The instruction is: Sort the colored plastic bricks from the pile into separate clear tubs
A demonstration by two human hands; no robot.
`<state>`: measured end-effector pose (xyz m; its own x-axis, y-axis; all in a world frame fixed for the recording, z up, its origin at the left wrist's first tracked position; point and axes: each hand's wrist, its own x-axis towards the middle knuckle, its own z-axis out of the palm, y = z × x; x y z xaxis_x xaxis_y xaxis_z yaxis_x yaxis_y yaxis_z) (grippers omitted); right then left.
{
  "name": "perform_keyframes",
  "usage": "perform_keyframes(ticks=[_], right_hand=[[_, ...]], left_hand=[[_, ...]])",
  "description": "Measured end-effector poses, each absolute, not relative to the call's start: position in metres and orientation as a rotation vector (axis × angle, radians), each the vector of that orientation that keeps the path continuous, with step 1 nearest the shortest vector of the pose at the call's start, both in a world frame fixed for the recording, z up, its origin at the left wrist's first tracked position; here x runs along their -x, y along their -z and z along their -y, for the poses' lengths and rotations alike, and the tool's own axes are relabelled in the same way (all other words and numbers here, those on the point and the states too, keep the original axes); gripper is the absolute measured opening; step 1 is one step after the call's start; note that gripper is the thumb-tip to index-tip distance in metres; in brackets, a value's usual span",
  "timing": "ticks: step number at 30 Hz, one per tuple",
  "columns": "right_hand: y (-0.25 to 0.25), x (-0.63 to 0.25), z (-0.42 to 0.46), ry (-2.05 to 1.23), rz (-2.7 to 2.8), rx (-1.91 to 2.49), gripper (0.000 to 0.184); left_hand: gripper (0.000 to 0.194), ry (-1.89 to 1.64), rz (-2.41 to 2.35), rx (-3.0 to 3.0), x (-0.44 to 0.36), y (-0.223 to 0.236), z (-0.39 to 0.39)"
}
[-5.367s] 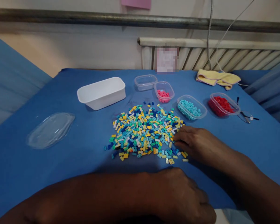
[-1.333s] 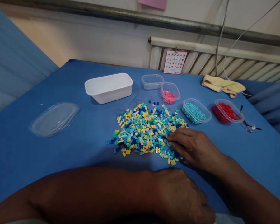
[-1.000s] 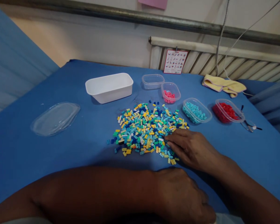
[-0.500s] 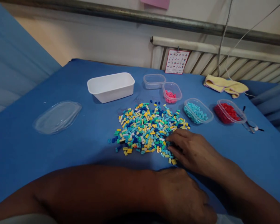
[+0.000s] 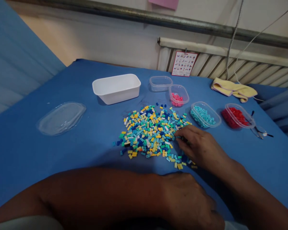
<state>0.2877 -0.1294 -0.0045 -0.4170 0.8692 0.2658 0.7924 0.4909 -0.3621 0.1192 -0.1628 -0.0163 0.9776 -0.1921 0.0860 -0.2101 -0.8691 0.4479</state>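
Observation:
A loose pile of small toy building bricks [image 5: 148,131] in yellow, blue, teal, green and white lies spread on the blue-covered table. At its right edge is my right hand [image 5: 199,145], thumb and fingertips drawn together on a small dark teal brick [image 5: 179,137], partly hidden by the fingers. Nearer to me, my left hand [image 5: 189,199] rests back-up at the bottom of the view, its fingers curled under and out of sight. Behind the pile stand clear tubs: one of pink bricks [image 5: 177,99], one of light blue bricks [image 5: 203,116], one of red bricks [image 5: 236,116].
A white plastic box [image 5: 117,92] and another clear tub [image 5: 160,84] stand at the back. Clear lids [image 5: 62,118] lie on the left. To the right are a folded yellow cloth [image 5: 234,89] and eyeglasses [image 5: 260,131]. Along the wall runs a radiator [image 5: 216,49].
My right hand has lifted slightly and drawn its fingertips together, uncovering bricks beneath it. My left hand stays almost where it was. The view has shifted a little.

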Motion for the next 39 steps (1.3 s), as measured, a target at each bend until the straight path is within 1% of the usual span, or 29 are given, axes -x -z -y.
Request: perform_keyframes(ticks=[4,9,15,18,21,25,30,33,36,39], right_hand=[[0.011,-0.282,0.123,-0.285,2.366,1.359,0.018],[0.007,-0.281,0.126,-0.285,2.470,1.425,0.020],[-0.001,-0.280,0.130,-0.279,2.529,1.480,0.022],[-0.003,-0.279,0.130,-0.305,2.554,1.508,0.023],[-0.003,-0.278,0.130,-0.312,2.578,1.571,0.019],[-0.001,-0.278,0.132,-0.266,2.554,1.626,0.013],[-0.004,-0.276,0.131,-0.261,2.624,1.596,0.021],[-0.004,-0.273,0.129,-0.223,2.659,1.609,0.023],[-0.004,-0.276,0.129,-0.198,2.612,1.551,0.021],[-0.010,-0.293,0.126,-0.078,2.379,1.554,0.023]], left_hand=[[0.010,0.021,0.285,-2.646,-0.120,0.013,0.161],[0.017,0.046,0.322,-2.587,-0.121,0.014,0.158],[0.010,0.016,0.297,-2.612,-0.120,0.017,0.161],[0.007,-0.060,0.300,-2.605,-0.119,0.018,0.161],[0.008,-0.113,0.300,-2.620,-0.119,0.017,0.161],[0.011,-0.060,0.302,-2.628,-0.118,0.015,0.160],[0.013,-0.021,0.331,-2.627,-0.120,0.010,0.159],[0.009,-0.070,0.306,-2.656,-0.120,0.012,0.161],[0.010,-0.114,0.284,-2.654,-0.119,0.017,0.163],[0.013,-0.111,0.255,-2.622,-0.118,0.021,0.164]])
